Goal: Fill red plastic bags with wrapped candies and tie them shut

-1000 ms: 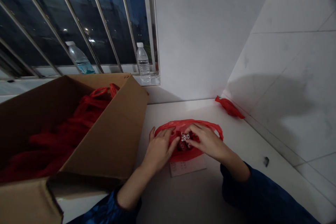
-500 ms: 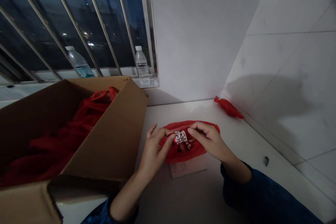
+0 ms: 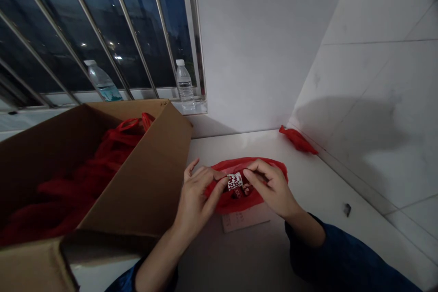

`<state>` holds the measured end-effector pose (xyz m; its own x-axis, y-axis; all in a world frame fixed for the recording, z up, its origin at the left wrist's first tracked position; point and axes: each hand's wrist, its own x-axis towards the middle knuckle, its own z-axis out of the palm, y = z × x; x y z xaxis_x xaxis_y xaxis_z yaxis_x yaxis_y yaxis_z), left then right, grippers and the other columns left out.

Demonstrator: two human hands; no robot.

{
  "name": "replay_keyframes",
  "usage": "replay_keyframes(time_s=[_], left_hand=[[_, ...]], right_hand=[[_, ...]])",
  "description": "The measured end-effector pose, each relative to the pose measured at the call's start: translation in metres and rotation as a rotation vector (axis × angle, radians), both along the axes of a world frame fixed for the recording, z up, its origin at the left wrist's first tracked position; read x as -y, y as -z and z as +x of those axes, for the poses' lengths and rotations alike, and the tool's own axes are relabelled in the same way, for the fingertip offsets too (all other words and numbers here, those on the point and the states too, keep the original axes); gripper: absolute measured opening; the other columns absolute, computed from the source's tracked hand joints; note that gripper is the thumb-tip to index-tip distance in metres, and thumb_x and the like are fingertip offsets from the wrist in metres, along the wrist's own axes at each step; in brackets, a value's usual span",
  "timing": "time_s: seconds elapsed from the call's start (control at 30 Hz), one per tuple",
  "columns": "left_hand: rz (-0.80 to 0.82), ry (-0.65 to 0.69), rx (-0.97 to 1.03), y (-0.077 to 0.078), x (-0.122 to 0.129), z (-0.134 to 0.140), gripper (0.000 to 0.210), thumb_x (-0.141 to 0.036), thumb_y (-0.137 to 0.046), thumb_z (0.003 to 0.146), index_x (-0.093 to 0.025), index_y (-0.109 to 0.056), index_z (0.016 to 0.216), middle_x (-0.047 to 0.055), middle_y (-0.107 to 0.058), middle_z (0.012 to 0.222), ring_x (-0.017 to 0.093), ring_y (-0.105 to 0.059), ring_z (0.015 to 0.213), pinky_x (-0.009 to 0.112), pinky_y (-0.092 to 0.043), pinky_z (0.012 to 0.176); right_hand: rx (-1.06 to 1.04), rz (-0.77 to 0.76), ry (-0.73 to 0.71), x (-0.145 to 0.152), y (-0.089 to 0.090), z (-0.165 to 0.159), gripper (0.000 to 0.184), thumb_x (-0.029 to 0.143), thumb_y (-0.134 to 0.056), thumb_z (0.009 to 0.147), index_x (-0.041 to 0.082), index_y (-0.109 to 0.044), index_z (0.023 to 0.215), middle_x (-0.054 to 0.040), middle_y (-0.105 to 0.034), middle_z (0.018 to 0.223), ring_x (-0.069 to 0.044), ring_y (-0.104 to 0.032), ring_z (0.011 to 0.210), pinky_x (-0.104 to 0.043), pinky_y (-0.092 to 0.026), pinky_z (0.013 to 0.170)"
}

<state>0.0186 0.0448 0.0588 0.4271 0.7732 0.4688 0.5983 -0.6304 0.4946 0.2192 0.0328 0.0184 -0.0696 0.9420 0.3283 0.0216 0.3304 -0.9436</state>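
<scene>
A small red snack packet [image 3: 235,182] with white lettering is stretched between my two hands. My left hand [image 3: 195,194] pinches its left edge between thumb and forefinger, the other fingers raised. At the right edge, the thumb and forefinger of my right hand [image 3: 273,187] are closed on the packet. Underneath lies a red mesh-like bag [image 3: 226,206], spread on the white table [image 3: 212,255]. Part of a pale card with writing [image 3: 246,220] sticks out from beneath the bag on the near side.
On the left stands a large open cardboard box [image 3: 147,178] with red bags [image 3: 99,159] inside. A filled red bag [image 3: 297,140] lies against the wall. Two water bottles [image 3: 185,84] stand on the sill by the barred window. A small dark object [image 3: 347,210] lies on the right.
My left hand has shifted slightly left, and my right hand has moved a little with the packet between them. The bag, box and bottles look unmoved.
</scene>
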Motion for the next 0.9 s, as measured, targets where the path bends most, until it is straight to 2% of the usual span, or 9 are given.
replay_keyframes(time_s=[0.2, 0.27, 0.37, 0.47, 0.57, 0.73, 0.9], left_hand=[[-0.231, 0.022, 0.204, 0.0043, -0.0041, 0.0014, 0.026, -0.037, -0.054, 0.094, -0.02, -0.062, 0.075, -0.003, -0.068, 0.074, 0.014, -0.061, 0.072, 0.045, -0.025, 0.117], [-0.306, 0.022, 0.271, 0.0055, -0.005, 0.0024, 0.029, -0.038, -0.055, 0.093, -0.019, -0.06, 0.072, -0.002, -0.066, 0.072, 0.014, -0.06, 0.071, 0.043, -0.031, 0.113], [-0.432, 0.035, 0.379, 0.0068, -0.0056, 0.0036, 0.03, -0.039, -0.057, 0.092, -0.018, -0.058, 0.07, -0.001, -0.061, 0.069, 0.013, -0.055, 0.068, 0.032, -0.046, 0.09], [-0.536, 0.07, 0.465, 0.0078, -0.0062, 0.0036, 0.029, -0.038, -0.059, 0.091, -0.017, -0.057, 0.071, -0.002, -0.058, 0.068, 0.012, -0.05, 0.066, 0.023, -0.043, 0.068], [-0.561, 0.081, 0.482, 0.0084, -0.0068, 0.003, 0.029, -0.038, -0.058, 0.093, -0.017, -0.058, 0.074, -0.001, -0.058, 0.07, 0.011, -0.049, 0.066, 0.021, -0.04, 0.064], [-0.541, 0.051, 0.422, 0.0075, -0.0077, 0.0025, 0.026, -0.041, -0.053, 0.095, -0.017, -0.061, 0.09, 0.002, -0.065, 0.087, 0.014, -0.056, 0.081, 0.023, -0.043, 0.074], [-0.461, -0.002, 0.337, 0.0077, -0.0094, 0.0012, 0.03, -0.042, -0.055, 0.094, -0.017, -0.057, 0.077, -0.002, -0.059, 0.075, 0.012, -0.051, 0.071, 0.021, -0.039, 0.068]], right_hand=[[-0.054, 0.005, 0.001, 0.0006, -0.0016, 0.0042, 0.023, 0.038, -0.057, 0.094, 0.021, -0.06, 0.079, 0.0029, -0.058, 0.069, -0.011, -0.056, 0.061, -0.023, -0.048, 0.058], [-0.07, -0.019, -0.006, 0.0004, -0.0016, 0.0045, 0.025, 0.04, -0.058, 0.093, 0.021, -0.059, 0.077, 0.0033, -0.057, 0.066, -0.011, -0.055, 0.06, -0.023, -0.048, 0.057], [-0.084, -0.06, -0.021, -0.0008, -0.0007, 0.0038, 0.028, 0.042, -0.058, 0.092, 0.021, -0.057, 0.074, 0.0034, -0.057, 0.064, -0.012, -0.056, 0.059, -0.025, -0.048, 0.058], [-0.091, -0.085, -0.041, -0.002, 0.0003, 0.0032, 0.029, 0.043, -0.057, 0.093, 0.021, -0.056, 0.074, 0.0029, -0.059, 0.064, -0.012, -0.058, 0.061, -0.027, -0.05, 0.062], [-0.095, -0.101, -0.053, -0.0029, 0.0016, 0.0033, 0.028, 0.043, -0.056, 0.093, 0.021, -0.055, 0.075, 0.0027, -0.059, 0.066, -0.012, -0.058, 0.062, -0.027, -0.05, 0.064], [-0.111, -0.113, -0.004, -0.0051, 0.0048, 0.0035, 0.027, 0.042, -0.057, 0.093, 0.021, -0.055, 0.076, 0.0046, -0.055, 0.063, -0.01, -0.052, 0.056, -0.024, -0.048, 0.056], [-0.077, -0.086, 0.064, -0.0074, 0.006, 0.0036, 0.026, 0.04, -0.058, 0.092, 0.021, -0.055, 0.074, 0.0051, -0.053, 0.062, -0.01, -0.049, 0.054, -0.021, -0.046, 0.052]])
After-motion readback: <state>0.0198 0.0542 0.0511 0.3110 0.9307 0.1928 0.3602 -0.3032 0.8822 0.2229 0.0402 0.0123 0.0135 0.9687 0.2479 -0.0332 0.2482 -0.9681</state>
